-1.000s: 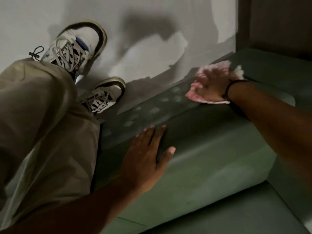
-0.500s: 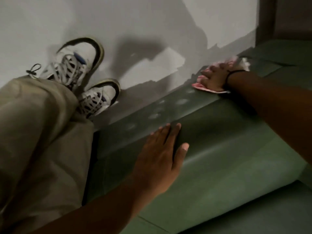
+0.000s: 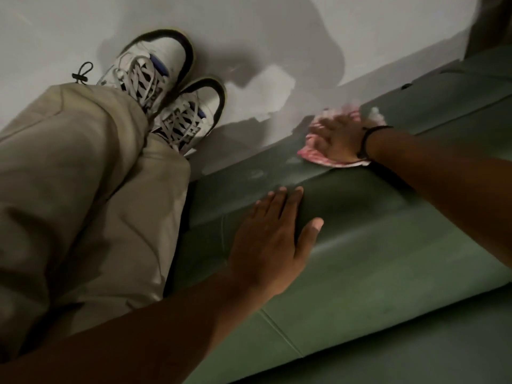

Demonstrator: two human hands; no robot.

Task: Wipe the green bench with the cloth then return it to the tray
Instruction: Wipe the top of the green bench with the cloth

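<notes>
The green bench runs from the lower middle to the upper right. A pink and white cloth lies pressed on its front edge near the floor. My right hand lies flat on top of the cloth, fingers spread, with a black band at the wrist. My left hand rests palm down on the bench top, fingers apart, holding nothing. A few pale damp marks show on the bench's front face to the left of the cloth. No tray is in view.
My legs in beige trousers and two white sneakers stand on the pale grey floor directly left of the bench. A dark vertical edge rises at the top right corner.
My right hand has slid the cloth back along the bench's front edge toward my left hand. The left hand has stayed planted; the view has shifted right.
</notes>
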